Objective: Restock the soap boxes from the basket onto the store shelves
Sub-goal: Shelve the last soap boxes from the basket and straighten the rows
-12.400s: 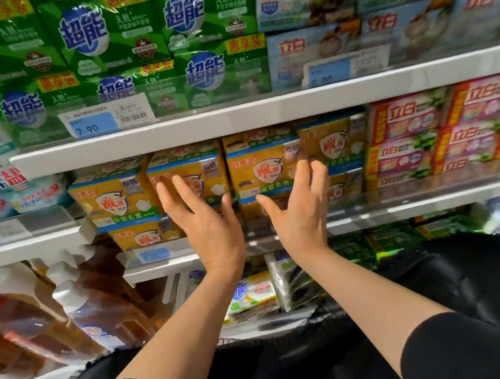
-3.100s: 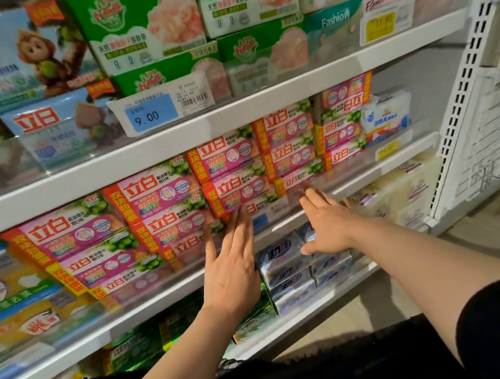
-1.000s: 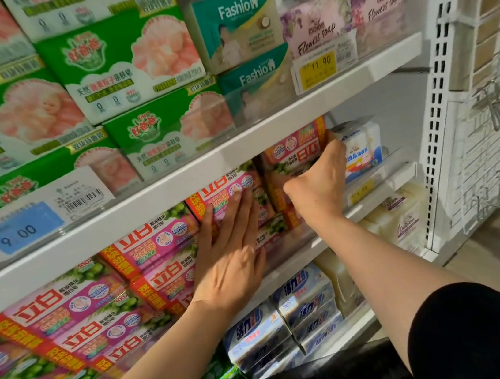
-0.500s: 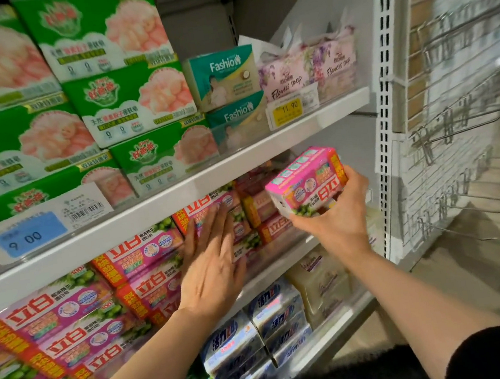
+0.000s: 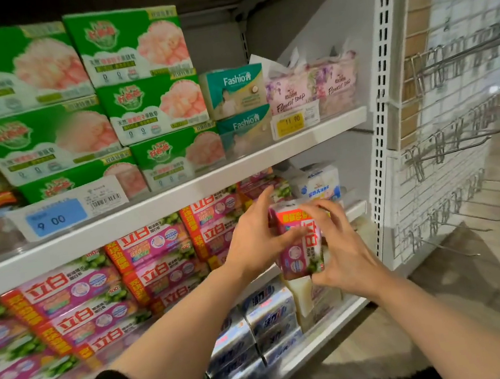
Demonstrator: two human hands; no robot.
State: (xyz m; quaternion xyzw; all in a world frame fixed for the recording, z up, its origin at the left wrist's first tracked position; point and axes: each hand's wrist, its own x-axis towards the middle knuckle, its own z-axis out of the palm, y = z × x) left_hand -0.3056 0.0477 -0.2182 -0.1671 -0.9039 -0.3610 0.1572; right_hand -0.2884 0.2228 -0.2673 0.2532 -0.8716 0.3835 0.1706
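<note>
left hand (image 5: 254, 241): we grip pink soap box (image 5: 298, 248), thumb across front
right hand (image 5: 344, 253): we grip same box, held upright
box position: off the shelf (image 5: 160, 203)

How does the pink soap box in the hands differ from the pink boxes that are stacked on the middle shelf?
The held pink box stands on end, its red characters turned sideways; the stacked pink boxes lie flat, characters upright. The held one is in front of the shelf, gripped by left hand and right hand; the stacked ones rest untouched. Both share one design.

Both hands (image 5: 301, 246) hold a soap box (image 5: 299, 243) before the middle shelf (image 5: 148, 210), right of stacked boxes (image 5: 155, 257).
</note>
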